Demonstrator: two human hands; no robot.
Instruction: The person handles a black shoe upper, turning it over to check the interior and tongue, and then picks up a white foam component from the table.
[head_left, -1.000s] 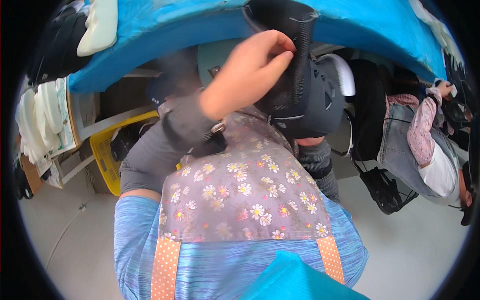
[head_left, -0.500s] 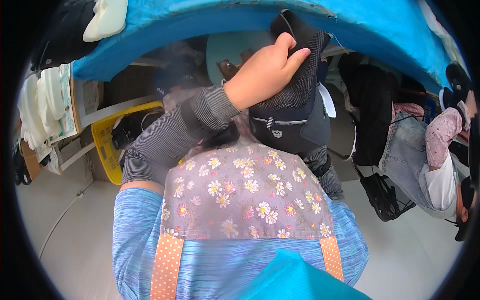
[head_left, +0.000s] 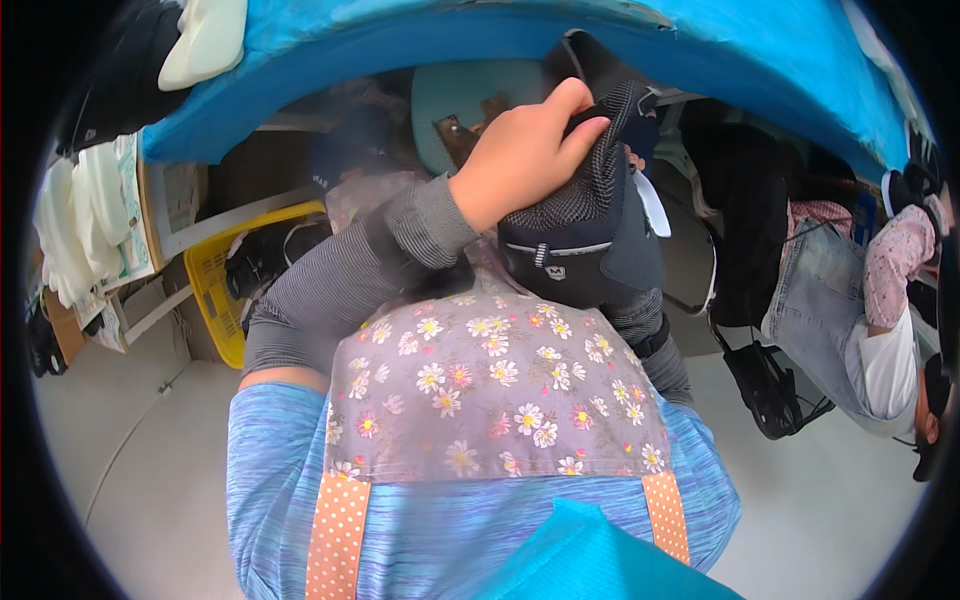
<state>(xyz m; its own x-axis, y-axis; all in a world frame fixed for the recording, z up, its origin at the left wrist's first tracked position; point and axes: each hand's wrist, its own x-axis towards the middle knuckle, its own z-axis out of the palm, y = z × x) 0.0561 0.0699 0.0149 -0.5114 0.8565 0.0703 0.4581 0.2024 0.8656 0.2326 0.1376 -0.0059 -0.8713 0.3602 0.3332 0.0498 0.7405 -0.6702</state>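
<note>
A black and dark navy bag [head_left: 575,262] with a mesh upper part, a zipped pocket and a small shield emblem rests above my lap. My left hand [head_left: 525,155] reaches across from the left, its thumb and fingers closed on the upper edge of the mesh [head_left: 590,185]. The mesh sags in folds under this grip. A white tag [head_left: 650,203] hangs at the bag's right side. My right forearm goes up behind the bag. Of my right hand [head_left: 635,157] only a little skin shows past the bag's right edge; its fingers are mostly hidden.
A table with a blue cover [head_left: 330,85] curves across the far side. To the left stand a yellow basket [head_left: 208,290] with black items and a pile of white padded pieces [head_left: 95,215]. A co-worker in jeans [head_left: 820,300] sits at the right, near a black strapped item [head_left: 765,390].
The bag's mesh upper part has come down from stretched to folded, and my left hand has dropped slightly with it. Some skin of my right hand now shows at the bag's right edge.
</note>
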